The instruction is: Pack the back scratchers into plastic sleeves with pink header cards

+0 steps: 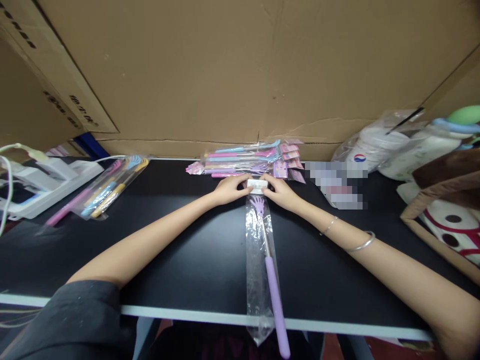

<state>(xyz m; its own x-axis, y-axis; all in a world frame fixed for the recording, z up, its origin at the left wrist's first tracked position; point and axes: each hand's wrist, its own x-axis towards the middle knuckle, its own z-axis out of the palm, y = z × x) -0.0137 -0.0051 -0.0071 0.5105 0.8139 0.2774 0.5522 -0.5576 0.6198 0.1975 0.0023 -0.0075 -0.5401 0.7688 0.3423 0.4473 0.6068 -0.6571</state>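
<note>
A purple back scratcher [273, 287] with a small hand-shaped head lies inside a long clear plastic bag [256, 270] on the black table [180, 250]; its handle sticks out past the near edge. My left hand [229, 189] and my right hand [280, 192] both pinch the white strip [257, 186] at the bag's far end, fingers closed on it from either side. Two thin bangles circle my right wrist [360, 244].
Behind my hands lies a pile of bagged scratchers [247, 157] in pink, blue and purple. Several unbagged ones in a clear bag [107, 190] lie at the left, next to a white device [45, 185]. Cardboard walls stand behind. Bags and a box crowd the right.
</note>
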